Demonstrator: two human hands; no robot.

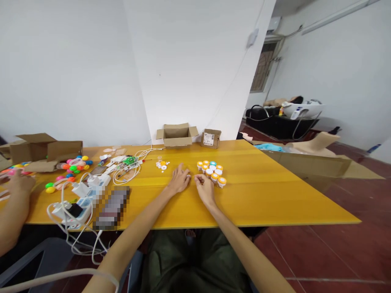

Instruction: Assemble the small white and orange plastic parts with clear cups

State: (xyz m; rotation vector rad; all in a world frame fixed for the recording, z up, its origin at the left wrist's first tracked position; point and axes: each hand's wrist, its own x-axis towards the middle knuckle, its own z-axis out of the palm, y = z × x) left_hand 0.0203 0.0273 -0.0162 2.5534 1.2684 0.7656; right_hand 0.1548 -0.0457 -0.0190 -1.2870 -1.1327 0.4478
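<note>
My left hand (179,179) rests low over the table with bent fingers, and a small white piece (188,176) shows at its fingertips. Close beside it, my right hand (205,188) has its thumb and fingers pinched together; whatever is between them is too small to make out. Just right of that hand stands a cluster of several small jars (214,177) with orange, white and one teal lid. Left of my hands lies a small pile of white and orange round pieces (162,165).
Two cardboard boxes, one open (178,142) and one smaller (210,138), stand by the wall. Leftward are tangled white cables (125,175), a power strip (87,203), a blurred-out phone (111,207) and colourful plastic eggs (75,167). Another person's hand (20,185) is at far left.
</note>
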